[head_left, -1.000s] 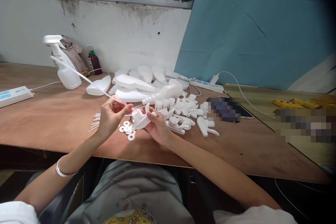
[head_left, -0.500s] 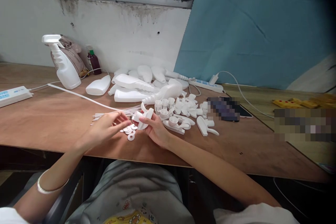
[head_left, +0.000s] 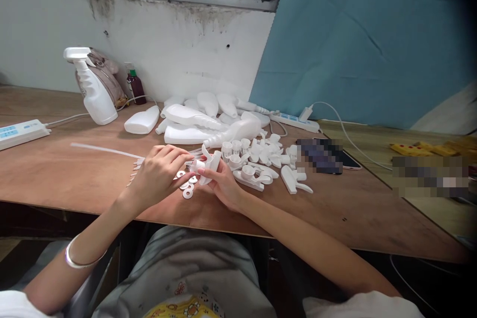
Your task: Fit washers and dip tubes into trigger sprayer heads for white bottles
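Hands meet over the table's near edge: your right hand (head_left: 223,185) grips a white trigger sprayer head (head_left: 209,163), fingers curled round it, while your left hand (head_left: 161,175) pinches at its neck end, fingertips pressed together, where a thin white dip tube (head_left: 104,151) runs out leftward across the wooden table (head_left: 55,174). White washers (head_left: 187,190) lie just below your fingers. More sprayer heads (head_left: 261,156) sit right of your right hand, empty white bottles (head_left: 194,124) beyond both.

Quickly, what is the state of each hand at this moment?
Left hand: closed, pinching the thin white plastic tube at its end.
Right hand: closed on the white plastic trigger sprayer head.
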Tool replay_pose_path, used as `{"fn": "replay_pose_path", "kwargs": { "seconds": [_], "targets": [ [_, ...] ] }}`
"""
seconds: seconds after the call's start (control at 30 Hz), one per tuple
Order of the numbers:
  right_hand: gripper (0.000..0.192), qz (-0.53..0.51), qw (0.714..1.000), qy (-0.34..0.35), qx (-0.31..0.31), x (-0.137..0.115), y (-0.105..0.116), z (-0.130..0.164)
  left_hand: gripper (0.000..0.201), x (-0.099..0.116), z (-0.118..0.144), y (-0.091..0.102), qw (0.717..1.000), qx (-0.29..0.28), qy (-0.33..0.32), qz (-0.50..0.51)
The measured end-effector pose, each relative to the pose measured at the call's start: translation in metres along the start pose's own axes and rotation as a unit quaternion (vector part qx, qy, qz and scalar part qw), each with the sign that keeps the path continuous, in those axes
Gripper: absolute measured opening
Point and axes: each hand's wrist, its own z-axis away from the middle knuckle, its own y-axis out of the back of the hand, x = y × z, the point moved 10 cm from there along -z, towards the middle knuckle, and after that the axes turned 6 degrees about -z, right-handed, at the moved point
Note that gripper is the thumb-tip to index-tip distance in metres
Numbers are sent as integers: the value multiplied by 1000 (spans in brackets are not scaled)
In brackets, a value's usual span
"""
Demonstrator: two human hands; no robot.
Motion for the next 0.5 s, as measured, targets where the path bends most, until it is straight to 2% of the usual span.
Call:
{"fn": "replay_pose_path", "kwargs": {
  "seconds": [0.2, 0.33, 0.5],
  "targets": [
    [43, 81, 996, 27, 1, -3, 1, 0, 24, 4, 10, -18, 1000, 9, -3, -4],
    [45, 121, 992, 37, 21, -7, 4, 1, 24, 4, 15, -19, 1000, 28, 11, -1],
    [42, 153, 987, 47, 6, -8, 1, 2, 26, 3, 19, -19, 999, 29, -3, 30]
  ]
}}
